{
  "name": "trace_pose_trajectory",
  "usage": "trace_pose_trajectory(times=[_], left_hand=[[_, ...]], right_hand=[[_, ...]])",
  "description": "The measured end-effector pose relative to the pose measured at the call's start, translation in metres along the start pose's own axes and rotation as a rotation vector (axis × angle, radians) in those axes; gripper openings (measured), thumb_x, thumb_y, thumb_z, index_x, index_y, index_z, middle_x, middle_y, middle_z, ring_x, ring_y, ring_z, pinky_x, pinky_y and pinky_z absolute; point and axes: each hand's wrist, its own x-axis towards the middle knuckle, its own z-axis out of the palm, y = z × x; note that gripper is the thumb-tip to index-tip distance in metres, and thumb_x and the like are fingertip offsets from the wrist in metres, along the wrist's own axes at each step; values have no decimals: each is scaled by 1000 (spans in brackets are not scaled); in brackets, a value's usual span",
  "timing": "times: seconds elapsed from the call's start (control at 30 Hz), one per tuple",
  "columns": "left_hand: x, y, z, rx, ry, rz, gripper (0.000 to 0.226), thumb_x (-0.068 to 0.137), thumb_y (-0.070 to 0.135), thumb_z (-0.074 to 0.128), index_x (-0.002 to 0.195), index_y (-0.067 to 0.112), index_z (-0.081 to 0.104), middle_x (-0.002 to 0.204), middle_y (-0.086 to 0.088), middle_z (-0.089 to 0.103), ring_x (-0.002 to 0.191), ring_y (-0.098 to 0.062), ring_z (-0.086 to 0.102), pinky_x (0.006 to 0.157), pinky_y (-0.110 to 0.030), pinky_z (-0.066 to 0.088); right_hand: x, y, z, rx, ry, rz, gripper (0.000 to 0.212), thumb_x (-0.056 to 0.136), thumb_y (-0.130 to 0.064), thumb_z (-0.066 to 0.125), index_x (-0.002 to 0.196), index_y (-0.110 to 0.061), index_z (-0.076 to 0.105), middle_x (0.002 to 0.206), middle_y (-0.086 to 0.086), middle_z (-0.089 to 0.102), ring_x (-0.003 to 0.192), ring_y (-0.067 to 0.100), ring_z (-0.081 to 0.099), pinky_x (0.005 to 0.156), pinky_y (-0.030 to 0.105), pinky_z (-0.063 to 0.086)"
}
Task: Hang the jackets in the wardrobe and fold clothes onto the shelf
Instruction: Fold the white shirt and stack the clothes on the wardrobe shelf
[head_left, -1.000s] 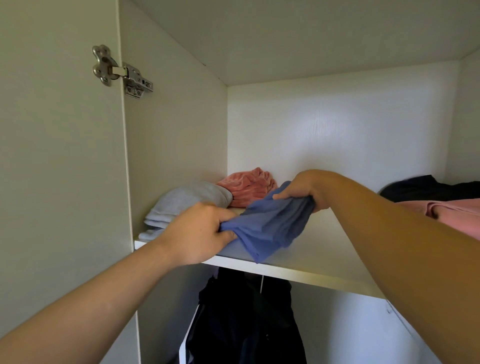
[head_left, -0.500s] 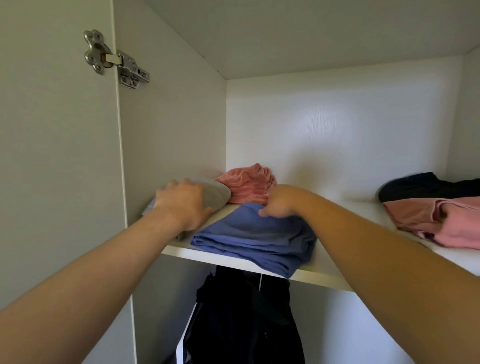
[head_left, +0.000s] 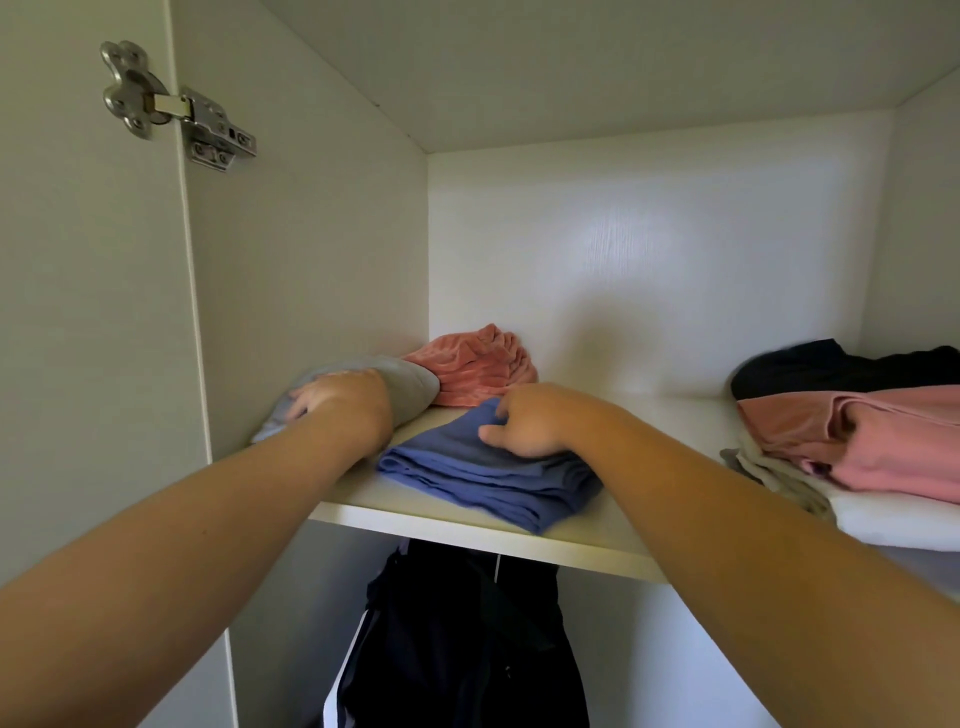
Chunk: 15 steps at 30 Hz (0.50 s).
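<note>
A folded blue garment (head_left: 467, 475) lies on the white wardrobe shelf (head_left: 597, 551), near its front edge. My right hand (head_left: 524, 421) rests on top of it with fingers curled and the thumb touching the cloth. My left hand (head_left: 343, 402) lies flat on a folded grey garment (head_left: 410, 384) at the shelf's left end, fingers spread over it. A crumpled salmon-pink cloth (head_left: 475, 364) sits behind the grey one. Below the shelf hangs a dark jacket (head_left: 467, 639) with a white stripe.
On the shelf's right side lies a stack: a pink garment (head_left: 862, 436) over beige and white cloth, with a black garment (head_left: 831, 366) behind. The open door with its metal hinge (head_left: 171, 109) stands at the left. Bare shelf shows between the two groups of clothes.
The blue garment was held in both hands a second ago and now lies on the shelf. My left hand left it and moved left onto the grey garment.
</note>
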Motion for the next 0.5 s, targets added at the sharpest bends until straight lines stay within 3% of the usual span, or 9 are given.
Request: trace_pose_trajectory(times=[0.07, 0.17, 0.27, 0.4, 0.5], left_hand=[[-7, 1, -3, 0, 85, 87, 47, 96, 21, 54, 142, 11, 52, 143, -14, 54, 130, -36, 53, 103, -48, 49], [-7, -6, -19, -20, 172, 127, 41, 97, 15, 52, 138, 8, 54, 138, -15, 58, 124, -35, 58, 98, -45, 50], [0, -21, -43, -111, 221, 118, 33, 96, 16, 54, 125, 1, 61, 128, -22, 63, 115, -39, 62, 90, -40, 51], [-3, -24, -70, -300, 325, 111, 32, 94, 16, 55, 121, 0, 62, 126, -27, 62, 114, -44, 61, 91, -42, 51], [-21, -13, -85, -307, 434, 178, 29, 93, 14, 53, 118, 2, 62, 121, -26, 63, 109, -44, 62, 83, -42, 50]], right_hand=[[-6, -3, 0, -24, -109, -19, 53, 105, -54, 33, 104, -10, 63, 96, 5, 55, 96, 26, 50, 86, 34, 36], [-9, -2, 8, -43, -240, -15, 66, 104, -62, 23, 128, -15, 63, 124, 10, 63, 114, 28, 55, 100, 38, 39], [-9, -4, 13, 20, -246, 1, 68, 105, -59, 22, 138, -10, 57, 133, 14, 61, 119, 31, 56, 93, 37, 39], [-7, -14, 15, 72, -228, -14, 67, 106, -56, 24, 138, -7, 57, 133, 19, 61, 120, 34, 57, 102, 40, 41], [-5, -16, 16, 113, -187, -26, 61, 107, -53, 27, 137, -10, 58, 130, 17, 63, 117, 32, 58, 96, 37, 40]])
